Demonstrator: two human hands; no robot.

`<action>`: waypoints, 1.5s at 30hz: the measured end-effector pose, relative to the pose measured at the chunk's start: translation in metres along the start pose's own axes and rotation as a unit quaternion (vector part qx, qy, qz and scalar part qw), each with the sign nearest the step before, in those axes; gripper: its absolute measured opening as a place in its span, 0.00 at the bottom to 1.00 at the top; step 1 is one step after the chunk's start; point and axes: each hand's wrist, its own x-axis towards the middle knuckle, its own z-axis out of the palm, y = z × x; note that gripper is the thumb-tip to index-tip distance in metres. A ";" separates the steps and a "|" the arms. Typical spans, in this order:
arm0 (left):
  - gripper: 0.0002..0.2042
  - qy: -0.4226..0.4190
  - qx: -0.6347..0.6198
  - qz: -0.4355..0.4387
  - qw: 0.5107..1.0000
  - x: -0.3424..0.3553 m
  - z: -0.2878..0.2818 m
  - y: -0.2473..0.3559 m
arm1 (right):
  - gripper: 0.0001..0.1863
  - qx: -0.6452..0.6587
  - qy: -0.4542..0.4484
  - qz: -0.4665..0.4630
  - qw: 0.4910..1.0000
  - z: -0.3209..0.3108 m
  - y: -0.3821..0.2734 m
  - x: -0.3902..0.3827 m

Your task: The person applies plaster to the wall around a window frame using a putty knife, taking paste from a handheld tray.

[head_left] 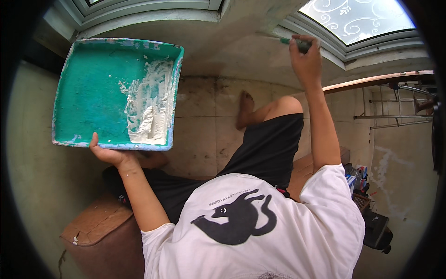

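Note:
My left hand (pixel 110 153) carries a square green tray (pixel 93 93) by its near edge, the thumb over the rim and the other fingers hidden beneath. White putty (pixel 151 121) lies along the tray's right side, thick near the front corner and smeared thin farther back. Up at the right, my right hand (pixel 306 58) is closed around a putty knife (pixel 303 45) with a dark green handle. The knife points left, close to the wall (pixel 251 51) under the window; its blade is hard to make out, and I cannot tell if it touches.
Framed windows (pixel 357 21) stand above the wall at right and upper left. A brown padded seat (pixel 97 223) is at lower left. On the right are a metal rack (pixel 395 107) and assorted items (pixel 360 181). My bare foot (pixel 245 109) rests on the tiled floor (pixel 200 135).

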 end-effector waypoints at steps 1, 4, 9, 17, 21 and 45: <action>0.30 0.003 0.001 0.000 1.000 0.000 0.000 0.000 | 0.13 -0.005 -0.025 0.010 1.000 0.001 -0.004 -0.012; 0.30 0.000 -0.003 0.007 1.000 0.006 -0.006 -0.002 | 0.13 -0.068 -0.080 -0.015 0.994 0.021 0.016 -0.035; 0.30 0.003 -0.003 0.006 1.000 0.001 0.004 0.000 | 0.15 -0.189 -0.042 -0.123 0.973 0.069 0.043 -0.040; 0.33 -0.035 -0.009 -0.024 0.999 0.006 -0.006 -0.001 | 0.18 -0.165 0.007 -0.169 0.972 0.094 -0.046 -0.041; 0.33 -0.032 -0.004 -0.022 0.999 0.003 -0.005 0.000 | 0.16 -0.087 -0.035 -0.166 0.982 0.075 -0.074 -0.058; 0.32 -0.040 -0.044 -0.051 0.997 -0.002 0.000 0.002 | 0.21 0.021 0.007 0.020 1.000 -0.018 -0.055 0.054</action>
